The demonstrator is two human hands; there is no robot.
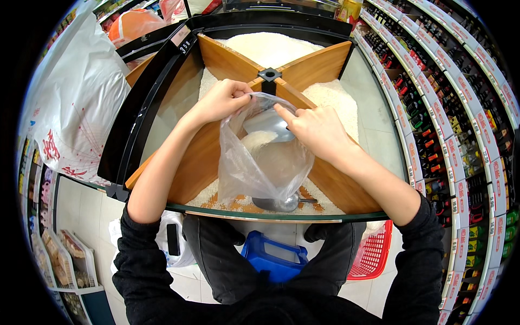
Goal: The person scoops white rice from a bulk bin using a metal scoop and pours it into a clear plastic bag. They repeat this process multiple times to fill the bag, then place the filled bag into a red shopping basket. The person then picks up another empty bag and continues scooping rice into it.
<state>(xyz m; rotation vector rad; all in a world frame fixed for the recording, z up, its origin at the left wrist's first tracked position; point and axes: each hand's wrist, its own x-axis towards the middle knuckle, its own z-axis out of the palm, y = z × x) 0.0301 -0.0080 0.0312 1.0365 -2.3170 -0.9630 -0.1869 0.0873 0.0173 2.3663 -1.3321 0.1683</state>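
My left hand [233, 97] pinches the upper rim of a clear plastic bag [264, 170]. Inside the bag's mouth is a shiny metal scoop [270, 124] with white rice [258, 139] on and beside it. My right hand [310, 126] is at the bag's right rim, index finger extended, the other fingers curled around something at the scoop; its handle is hidden. Below the bag, a second metal scoop [278, 203] lies in the front compartment among scattered rice grains. The bag hangs above that compartment, between two wooden dividers.
Wooden dividers [300, 95] meet at a black post [269, 74]. Rice heaps [272, 48] fill the rear and right compartments. A black-framed wall [140, 109] and a large white bag [81, 101] stand left. Below are a blue container [274, 260] and a red basket [375, 252]. Bottle shelves [443, 122] line the right.
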